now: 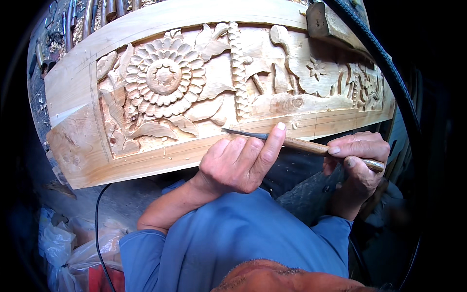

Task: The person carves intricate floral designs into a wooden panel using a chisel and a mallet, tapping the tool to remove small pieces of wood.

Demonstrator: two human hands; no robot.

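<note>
My right hand (366,146) grips a long chisel (306,145) near the butt of its wooden handle, the thumb lying along the wood and the fingers curled round from the other side. My left hand (236,163) is half closed farther along the tool, knuckles up, with one digit stretched across the place where handle meets dark blade. I can't fairly tell how the rest of its fingers bear on the steel, since they fold out of sight.

The blade points left, its tip at the lower border of the carved wooden panel (214,92), just below the foot of a twisted column (237,73). The panel lies across in front of me, its upper edge bowed. Left of the column is a big many-petalled flower (164,78) among leaves; to the right are a smaller flower (316,69) and stems. A few pale chips lie along the lower border.

A worn wooden block (335,29) rests over the panel's upper right, near a thick dark cable (384,63). Beyond the upper left edge, wooden-handled tools (88,18) lie among shavings on the desk. A clear plastic bag (73,248) sits at lower left.
</note>
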